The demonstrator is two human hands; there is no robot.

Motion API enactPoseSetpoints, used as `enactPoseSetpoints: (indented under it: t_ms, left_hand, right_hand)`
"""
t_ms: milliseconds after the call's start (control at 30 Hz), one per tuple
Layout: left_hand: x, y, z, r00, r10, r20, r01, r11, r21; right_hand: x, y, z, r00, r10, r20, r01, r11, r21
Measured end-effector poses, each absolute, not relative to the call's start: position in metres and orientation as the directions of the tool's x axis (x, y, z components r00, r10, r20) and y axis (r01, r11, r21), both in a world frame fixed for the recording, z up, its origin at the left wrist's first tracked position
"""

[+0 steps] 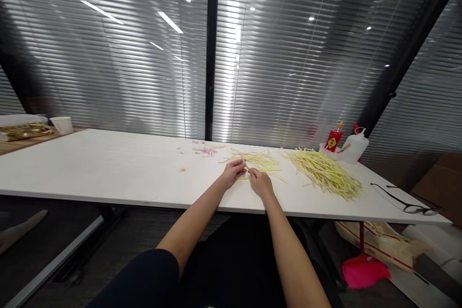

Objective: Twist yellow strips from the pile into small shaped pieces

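Left hand (233, 173): right at the centre of the action, fingers bent in and pinched on a thin, pale stalk (246, 165).
Right hand (262, 183): close alongside, fingers closed on the same stalk lower down, the two hands almost meeting.
Stalk: there it is, bridging the gap between both sets of fingers, upper end leaning away to the left.
Green piece (244, 178): on the desk (126, 168), just under the fingers and partly hidden by them.
Loose stalks (260, 158): a thin yellow scatter just beyond the fingers, running out to their right.
Scraps (208, 151): little pink bits, strewn beyond the fingers and off to the left.
Brown spot (182, 170): alone on the white top, left of the fingers.
Big heap (327, 173): and what a mound, yellow stalks piled well to the right of the fingers!
Bowl (330, 155): past the heap, a red packet (332, 139) in or behind it, I can't tell which, and a white bottle (355, 148) just beside.
Glasses (415, 208): far right of the fingers, near the corner.
Cup (64, 125): white, far out left, golden packets (27, 130) next to it.
Dustpan (365, 269): bright pink, below the desk, to the right of the fingers.
Blinds (144, 67): slatted backdrop, beyond everything.
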State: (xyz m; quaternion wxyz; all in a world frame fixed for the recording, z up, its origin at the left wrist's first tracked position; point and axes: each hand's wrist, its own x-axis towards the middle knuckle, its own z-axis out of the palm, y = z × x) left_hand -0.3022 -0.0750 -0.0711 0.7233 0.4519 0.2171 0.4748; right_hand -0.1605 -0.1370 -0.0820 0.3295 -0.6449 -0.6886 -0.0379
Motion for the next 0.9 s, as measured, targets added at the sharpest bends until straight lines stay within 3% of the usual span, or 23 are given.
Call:
enactPoseSetpoints:
  t_ms: [467, 900]
  left_hand:
    - [-0.302, -0.074, -0.073, 0.437, 0.896, 0.079, -0.459, 0.147, 0.876]
    - [-0.303, -0.061, -0.075, 0.107, 0.994, 0.03, -0.628, 0.045, 0.777]
  right_hand:
    - [-0.162, -0.14, -0.079, 0.029, 0.864, 0.502, 0.887, 0.21, -0.412]
    - [-0.161, -0.138, -0.082, 0.071, 0.841, 0.537, 0.849, 0.231, -0.475]
